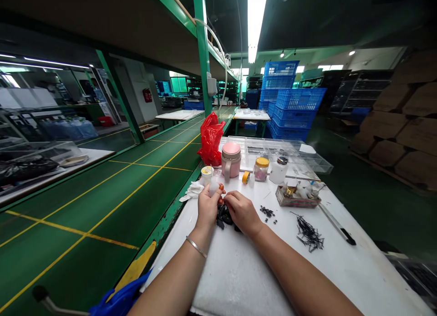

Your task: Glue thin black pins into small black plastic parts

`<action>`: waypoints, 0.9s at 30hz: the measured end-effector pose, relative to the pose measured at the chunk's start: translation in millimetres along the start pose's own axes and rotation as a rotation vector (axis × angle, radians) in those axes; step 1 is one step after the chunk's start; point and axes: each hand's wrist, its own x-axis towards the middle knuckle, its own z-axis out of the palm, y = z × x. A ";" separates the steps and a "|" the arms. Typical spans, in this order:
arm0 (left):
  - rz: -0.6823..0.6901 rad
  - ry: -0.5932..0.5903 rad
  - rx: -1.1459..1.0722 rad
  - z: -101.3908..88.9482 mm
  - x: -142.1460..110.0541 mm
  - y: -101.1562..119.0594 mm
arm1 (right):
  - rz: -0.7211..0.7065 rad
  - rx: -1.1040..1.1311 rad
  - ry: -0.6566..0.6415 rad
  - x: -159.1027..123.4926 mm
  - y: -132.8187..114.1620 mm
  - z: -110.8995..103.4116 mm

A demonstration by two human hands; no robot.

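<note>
So there's a white table (235, 270) with a pile of black parts (223, 216) on it, just below both hands. The left hand (207, 206) has its fingers curled around a small whitish bottle (214, 186), held up above the pile. The right hand (243, 211) is right beside it, fingers pinched together; can't really tell what's in them.

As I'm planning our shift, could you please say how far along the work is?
Nothing looks clearly finished. The left hand holds a whitish item, the right hand close beside it. Perhaps remaining: dark pieces below the hands, loose small round parts and loose thin black strips.
</note>
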 end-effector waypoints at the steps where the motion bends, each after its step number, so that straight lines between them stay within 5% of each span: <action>1: 0.001 0.000 -0.001 0.3 -0.3 0.7 | -0.004 -0.002 -0.002 -0.2 -0.1 0.2; 22: 0.004 -0.009 -0.029 5.0 -6.5 -0.8 | -0.003 -0.026 0.063 -4.0 -3.9 -4.4; 27: 0.006 -0.017 -0.029 5.5 -8.4 1.8 | 0.105 0.081 0.132 -3.6 -3.0 -9.4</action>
